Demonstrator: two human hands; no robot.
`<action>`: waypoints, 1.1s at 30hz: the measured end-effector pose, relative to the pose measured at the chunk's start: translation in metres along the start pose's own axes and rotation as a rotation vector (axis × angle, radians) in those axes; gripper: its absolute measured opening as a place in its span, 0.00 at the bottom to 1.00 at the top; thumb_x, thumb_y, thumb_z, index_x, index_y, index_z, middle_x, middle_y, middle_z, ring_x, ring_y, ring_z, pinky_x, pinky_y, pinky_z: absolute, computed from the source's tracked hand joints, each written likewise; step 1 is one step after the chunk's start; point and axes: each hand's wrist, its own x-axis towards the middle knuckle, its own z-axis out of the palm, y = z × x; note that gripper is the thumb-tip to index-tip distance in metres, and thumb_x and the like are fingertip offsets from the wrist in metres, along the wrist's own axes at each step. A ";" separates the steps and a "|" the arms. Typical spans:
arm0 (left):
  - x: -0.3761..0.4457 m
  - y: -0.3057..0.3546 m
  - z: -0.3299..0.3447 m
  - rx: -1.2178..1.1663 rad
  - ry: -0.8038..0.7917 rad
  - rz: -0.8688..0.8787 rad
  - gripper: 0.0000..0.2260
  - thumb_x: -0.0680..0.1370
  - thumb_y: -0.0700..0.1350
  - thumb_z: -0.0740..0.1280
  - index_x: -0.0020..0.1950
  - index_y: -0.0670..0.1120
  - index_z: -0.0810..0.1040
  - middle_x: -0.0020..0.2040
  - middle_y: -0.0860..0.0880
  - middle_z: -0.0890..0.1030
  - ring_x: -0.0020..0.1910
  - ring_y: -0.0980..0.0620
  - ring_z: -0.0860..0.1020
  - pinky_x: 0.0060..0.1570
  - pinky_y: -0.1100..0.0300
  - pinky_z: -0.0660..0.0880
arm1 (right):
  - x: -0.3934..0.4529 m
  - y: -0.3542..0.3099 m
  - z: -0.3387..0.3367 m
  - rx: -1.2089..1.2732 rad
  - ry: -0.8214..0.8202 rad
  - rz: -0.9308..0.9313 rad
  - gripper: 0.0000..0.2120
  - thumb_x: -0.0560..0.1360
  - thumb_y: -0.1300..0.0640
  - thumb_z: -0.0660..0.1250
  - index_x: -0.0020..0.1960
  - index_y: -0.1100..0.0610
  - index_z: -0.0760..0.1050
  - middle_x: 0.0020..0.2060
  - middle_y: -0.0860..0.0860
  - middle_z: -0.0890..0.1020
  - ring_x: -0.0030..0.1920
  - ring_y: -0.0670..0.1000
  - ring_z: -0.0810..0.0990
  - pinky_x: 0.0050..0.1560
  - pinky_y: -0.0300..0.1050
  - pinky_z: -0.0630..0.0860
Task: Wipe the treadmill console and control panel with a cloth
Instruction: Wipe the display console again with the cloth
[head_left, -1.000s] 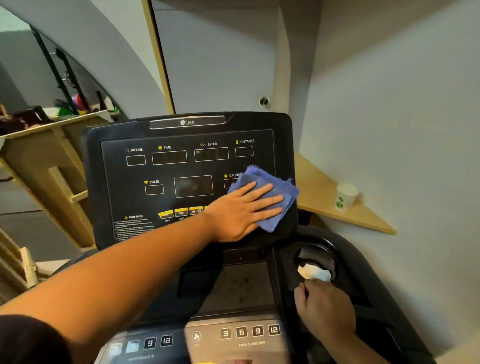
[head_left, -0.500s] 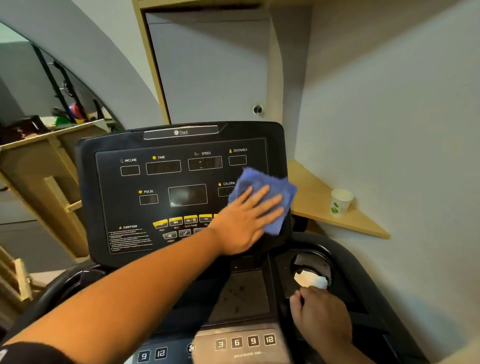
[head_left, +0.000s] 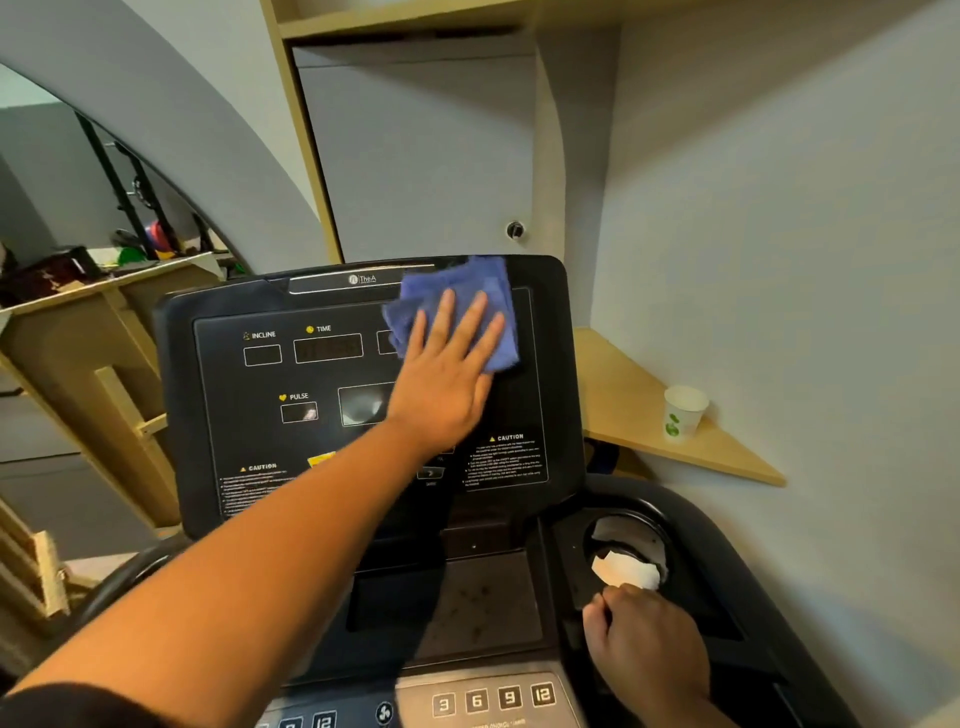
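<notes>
Console (head_left: 218, 395) upper right — cloth (head_left: 498, 291) under flat left-hand fingers (head_left: 441, 322).

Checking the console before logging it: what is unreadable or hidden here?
Head view:
- Top-right readouts: covered by the folded blue cloth and left hand.
- Caution text: too small.
- Yellow buttons: mostly behind the forearm.
- Right hand fingertips: hidden.

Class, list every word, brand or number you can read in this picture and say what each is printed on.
"TheA": console top strip
"INCLINE", "TIME", "PULSE": display panel
"CAUTION": twice, left warning block and right warning block; small print below unreadable
"3", "6", "9", "12": lower button row
Paper cup: green mark, no readable text
</notes>
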 end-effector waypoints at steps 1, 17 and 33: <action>-0.009 0.010 0.008 0.011 -0.031 0.099 0.29 0.84 0.55 0.54 0.85 0.51 0.54 0.86 0.46 0.51 0.84 0.37 0.46 0.81 0.37 0.45 | 0.000 0.000 0.002 -0.004 0.006 -0.003 0.15 0.77 0.43 0.61 0.42 0.47 0.82 0.36 0.44 0.84 0.34 0.42 0.75 0.37 0.31 0.69; -0.009 -0.012 0.002 -0.008 0.052 -0.225 0.29 0.85 0.54 0.54 0.86 0.52 0.53 0.86 0.47 0.50 0.84 0.38 0.45 0.81 0.36 0.47 | 0.003 0.003 0.012 0.004 -0.024 0.017 0.12 0.72 0.46 0.68 0.31 0.47 0.78 0.25 0.44 0.77 0.26 0.42 0.74 0.31 0.33 0.73; -0.093 -0.131 -0.009 -0.114 0.179 -0.823 0.29 0.85 0.49 0.55 0.86 0.51 0.51 0.86 0.46 0.48 0.84 0.38 0.45 0.79 0.33 0.44 | 0.005 0.003 0.019 0.034 0.127 -0.060 0.16 0.69 0.51 0.64 0.24 0.49 0.67 0.21 0.49 0.72 0.22 0.51 0.72 0.26 0.39 0.66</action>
